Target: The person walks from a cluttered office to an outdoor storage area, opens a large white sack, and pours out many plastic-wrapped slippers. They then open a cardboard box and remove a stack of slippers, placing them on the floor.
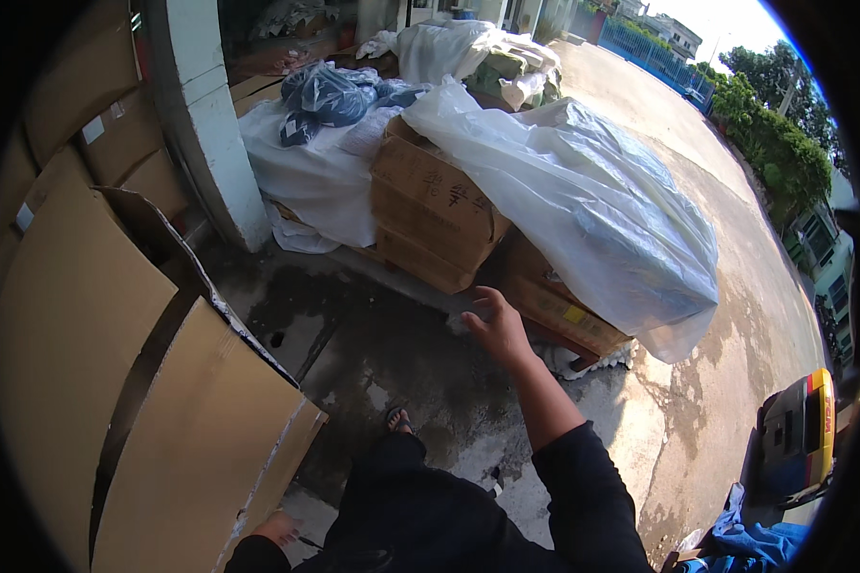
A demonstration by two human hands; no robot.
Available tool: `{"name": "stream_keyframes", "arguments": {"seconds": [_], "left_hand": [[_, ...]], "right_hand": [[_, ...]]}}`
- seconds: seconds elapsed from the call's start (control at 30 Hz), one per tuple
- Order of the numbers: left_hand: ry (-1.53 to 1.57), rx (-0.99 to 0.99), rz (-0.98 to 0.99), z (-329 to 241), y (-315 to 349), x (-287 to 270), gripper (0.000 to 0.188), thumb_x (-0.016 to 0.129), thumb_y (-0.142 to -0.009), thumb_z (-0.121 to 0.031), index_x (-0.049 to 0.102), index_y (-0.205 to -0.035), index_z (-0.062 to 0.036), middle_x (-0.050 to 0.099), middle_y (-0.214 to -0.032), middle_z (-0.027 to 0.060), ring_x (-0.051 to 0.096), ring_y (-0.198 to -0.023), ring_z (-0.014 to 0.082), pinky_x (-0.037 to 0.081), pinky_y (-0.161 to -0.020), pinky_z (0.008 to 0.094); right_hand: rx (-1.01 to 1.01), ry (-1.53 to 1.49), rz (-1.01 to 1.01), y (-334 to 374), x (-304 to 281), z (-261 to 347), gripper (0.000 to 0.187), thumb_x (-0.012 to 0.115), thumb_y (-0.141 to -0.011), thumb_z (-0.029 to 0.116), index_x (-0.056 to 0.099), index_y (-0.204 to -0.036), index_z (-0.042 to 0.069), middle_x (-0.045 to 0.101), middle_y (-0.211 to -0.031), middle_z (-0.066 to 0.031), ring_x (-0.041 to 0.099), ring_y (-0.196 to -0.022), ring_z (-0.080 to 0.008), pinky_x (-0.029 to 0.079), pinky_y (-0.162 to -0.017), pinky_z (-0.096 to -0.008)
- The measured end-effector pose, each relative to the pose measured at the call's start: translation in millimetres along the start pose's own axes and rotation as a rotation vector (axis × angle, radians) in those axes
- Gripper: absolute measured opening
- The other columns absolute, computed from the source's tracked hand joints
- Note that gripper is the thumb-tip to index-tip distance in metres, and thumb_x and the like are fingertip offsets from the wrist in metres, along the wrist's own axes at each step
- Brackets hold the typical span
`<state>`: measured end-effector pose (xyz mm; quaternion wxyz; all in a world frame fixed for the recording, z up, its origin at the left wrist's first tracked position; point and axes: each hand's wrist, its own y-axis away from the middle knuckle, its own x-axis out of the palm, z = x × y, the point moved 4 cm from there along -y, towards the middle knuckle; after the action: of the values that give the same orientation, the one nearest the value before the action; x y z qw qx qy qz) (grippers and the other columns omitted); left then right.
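Observation:
My right hand (500,329) reaches forward over the ground with its fingers apart and slightly curled, holding nothing. It appears in front of a brown cardboard carton (430,215) with dark handwriting on its side. White plastic sheeting (592,201) drapes over that carton and over a second carton (569,310) to its right. Low at the left, my left hand (277,528) hangs beside a large flat cardboard sheet (196,430). Its fingers look loosely stretched out, with nothing visible in them. Whether it touches the cardboard edge I cannot tell.
More cartons (129,134) are stacked behind a pale pillar (205,124) at the left. Dark plastic bags (330,95) lie on sheeting farther back. A yellow-and-black vehicle or machine (803,435) stands at the right, near blue cloth (769,542). The concrete ground (392,320) has wet patches.

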<state>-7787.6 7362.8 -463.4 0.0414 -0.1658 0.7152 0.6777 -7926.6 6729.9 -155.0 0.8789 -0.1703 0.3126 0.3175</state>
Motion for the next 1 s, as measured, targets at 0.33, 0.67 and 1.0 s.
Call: {"name": "stream_keyframes", "arguments": {"seconds": [0.33, 0.67, 1.0], "left_hand": [[0.176, 1.311, -0.519, -669, 209, -166, 0.026, 0.067, -0.091, -0.017, 0.067, -0.110, 0.0005, 0.071, -0.095, 0.0138, 0.070, -0.083, 0.0212, 0.055, -0.073, 0.0309], [0.016, 1.298, -0.754, -950, 244, -180, 0.022, 0.070, -0.083, -0.006, 0.069, -0.104, -0.0003, 0.069, -0.090, 0.0123, 0.070, -0.076, 0.0225, 0.056, -0.070, 0.0309], [-0.206, 1.358, -1.034, -1189, 250, -304, 0.031, 0.069, -0.085, -0.014, 0.065, -0.112, 0.0018, 0.065, -0.105, 0.0158, 0.063, -0.096, 0.0327, 0.050, -0.085, 0.0386]], "right_hand": [[0.001, 0.284, -0.075, -415, -27, -1, 0.116, 0.079, -0.078, 0.042, 0.002, -0.154, 0.003, 0.015, -0.153, -0.0360, 0.052, -0.123, -0.0474, 0.049, -0.097, -0.0449], [-0.060, 0.383, 0.217, -781, -183, -114, 0.026, 0.060, -0.081, 0.013, 0.073, -0.098, 0.000, 0.069, -0.099, -0.0237, 0.066, -0.098, -0.0415, 0.053, -0.088, -0.0478], [1.015, 0.625, -0.659, -783, -746, -364, 0.052, 0.055, -0.094, 0.030, 0.049, -0.138, 0.005, 0.045, -0.143, -0.0197, 0.053, -0.124, -0.0280, 0.047, -0.097, -0.0489]]}}
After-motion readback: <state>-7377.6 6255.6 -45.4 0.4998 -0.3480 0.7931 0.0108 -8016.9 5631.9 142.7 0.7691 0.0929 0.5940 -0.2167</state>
